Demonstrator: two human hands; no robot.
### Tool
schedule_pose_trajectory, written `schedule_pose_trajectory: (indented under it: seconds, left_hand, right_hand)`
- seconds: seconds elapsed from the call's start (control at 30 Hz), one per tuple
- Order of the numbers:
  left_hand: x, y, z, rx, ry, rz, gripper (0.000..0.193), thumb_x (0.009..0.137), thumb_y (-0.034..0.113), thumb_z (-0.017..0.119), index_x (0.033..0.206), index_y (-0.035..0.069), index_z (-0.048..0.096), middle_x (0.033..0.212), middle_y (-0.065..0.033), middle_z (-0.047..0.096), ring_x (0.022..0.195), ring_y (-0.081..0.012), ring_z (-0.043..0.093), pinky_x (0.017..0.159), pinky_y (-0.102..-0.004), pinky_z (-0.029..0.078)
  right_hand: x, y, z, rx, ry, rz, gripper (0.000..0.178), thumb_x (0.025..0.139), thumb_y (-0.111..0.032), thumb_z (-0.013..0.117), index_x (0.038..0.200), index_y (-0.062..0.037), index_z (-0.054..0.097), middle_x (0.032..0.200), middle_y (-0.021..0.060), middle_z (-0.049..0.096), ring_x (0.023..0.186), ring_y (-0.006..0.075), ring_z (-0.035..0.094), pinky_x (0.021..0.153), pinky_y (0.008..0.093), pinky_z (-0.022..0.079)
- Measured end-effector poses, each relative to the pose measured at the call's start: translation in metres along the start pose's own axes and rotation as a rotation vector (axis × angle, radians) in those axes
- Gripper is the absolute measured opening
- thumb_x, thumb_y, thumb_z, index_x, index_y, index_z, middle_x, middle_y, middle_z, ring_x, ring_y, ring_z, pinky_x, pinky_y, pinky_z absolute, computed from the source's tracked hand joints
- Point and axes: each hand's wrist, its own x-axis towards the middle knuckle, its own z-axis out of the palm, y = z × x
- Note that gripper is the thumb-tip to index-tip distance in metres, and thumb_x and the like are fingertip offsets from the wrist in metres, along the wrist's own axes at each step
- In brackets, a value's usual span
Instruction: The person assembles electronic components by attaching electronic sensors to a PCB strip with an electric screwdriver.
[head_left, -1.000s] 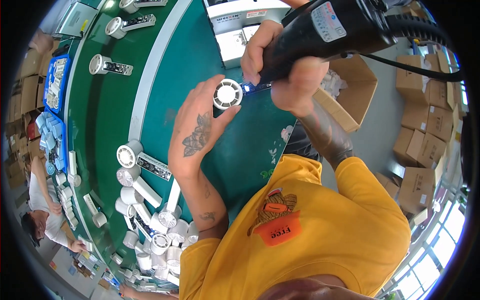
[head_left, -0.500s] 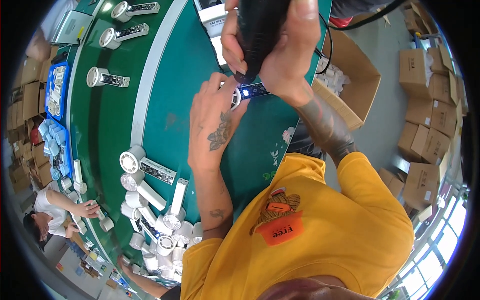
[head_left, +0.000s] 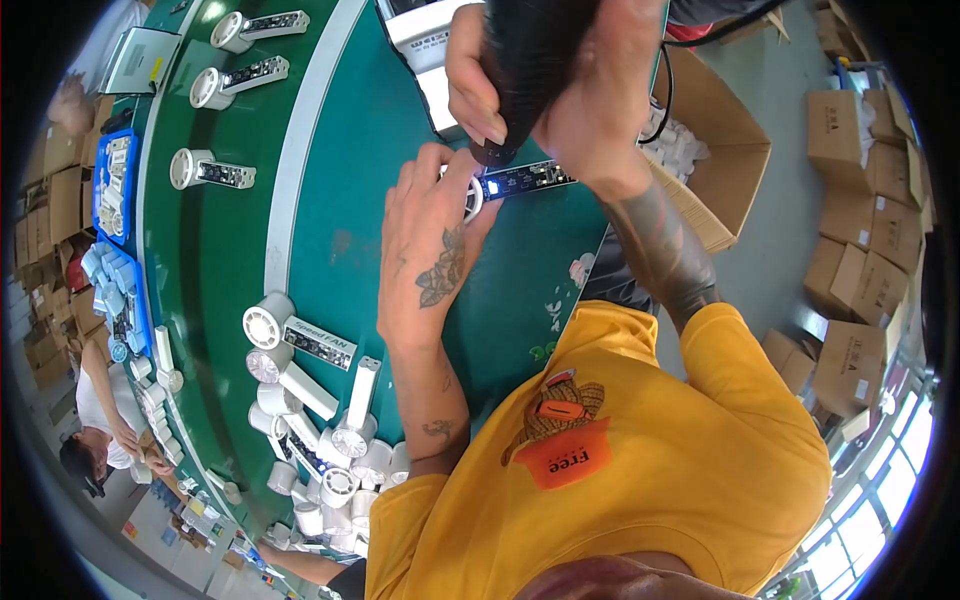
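My left hand (head_left: pixel 428 225) is closed around the round head of a white handheld fan (head_left: pixel 473 203). The fan lies on the green table, its handle pointing right with a dark circuit board (head_left: pixel 525 180) exposed and a bright spot of light on it. My right hand (head_left: pixel 605 115) grips a thick black power tool, seemingly an electric screwdriver (head_left: pixel 530 75), held upright. Its lower end is at the fan, where head and handle join, beside my left fingertips. The tool's tip is hidden, so I cannot tell whether it touches a screw.
White fans (head_left: pixel 340 485) are heaped on the table near my left forearm. More fans (head_left: pixel 205 170) sit along the green conveyor belt (head_left: pixel 195 260) to the left. An open carton (head_left: pixel 725 190) stands on the right. Across the belt are blue trays (head_left: pixel 117 190) and a co-worker (head_left: pixel 105 410).
Fans on the belt have shifted nearer. My right hand has moved slightly, leaving more of the circuit board visible. The co-worker's hands have drawn back from the belt.
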Motion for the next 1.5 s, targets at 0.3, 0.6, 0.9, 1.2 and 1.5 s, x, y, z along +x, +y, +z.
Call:
schedule_pose_trajectory:
  seconds: [0.3,0.6,0.9,1.2,1.5]
  left_hand:
    - [0.000,-0.001,0.000,0.002,-0.002,0.019,0.037,0.080,0.005,0.079,0.113,0.005,0.063,0.101,-0.0114,0.058,0.096,-0.0313,0.058,0.081,-0.0429,0.046]
    - [-0.002,-0.005,0.000,-0.027,0.011,0.024,0.033,0.079,0.004,0.079,0.107,0.005,0.061,0.101,-0.0117,0.057,0.094,-0.0315,0.058,0.081,-0.0432,0.046]
    - [0.001,0.000,0.001,-0.035,-0.023,-0.022,0.034,0.080,0.004,0.079,0.108,0.004,0.061,0.101,-0.0127,0.057,0.095,-0.0328,0.058,0.083,-0.0441,0.047]
    - [0.004,0.001,0.000,-0.183,-0.027,-0.023,0.028,0.086,0.011,0.078,0.108,0.002,0.064,0.104,-0.0162,0.058,0.098,-0.0362,0.058,0.086,-0.0448,0.048]
    - [0.000,-0.010,-0.002,-0.230,-0.028,-0.022,0.024,0.083,0.008,0.077,0.101,0.000,0.064,0.096,-0.0160,0.057,0.094,-0.0358,0.058,0.082,-0.0434,0.048]
  right_hand:
    - [0.001,-0.005,0.010,0.009,0.432,0.225,0.086,0.100,-0.077,0.030,0.126,0.0014,0.053,0.062,0.0088,0.055,0.044,0.0149,0.049,0.046,0.0273,0.042]
    - [-0.011,-0.011,0.027,0.482,0.683,0.283,0.088,0.094,-0.086,0.027,0.115,-0.0033,0.049,0.057,0.0104,0.051,0.038,0.0186,0.044,0.040,0.0305,0.039]
    - [-0.008,-0.016,0.017,0.468,0.700,0.326,0.086,0.096,-0.084,0.024,0.113,-0.0039,0.050,0.058,0.0097,0.050,0.038,0.0182,0.043,0.040,0.0312,0.039]
    - [-0.075,-0.071,-0.060,0.714,0.104,0.206,0.080,0.102,-0.073,0.028,0.131,-0.0011,0.051,0.064,0.0034,0.054,0.043,0.0116,0.051,0.040,0.0259,0.041]
    - [-0.114,-0.097,-0.019,0.064,0.301,0.069,0.097,0.083,-0.094,0.041,0.123,-0.0059,0.054,0.068,0.0074,0.056,0.047,0.0180,0.052,0.043,0.0294,0.042]
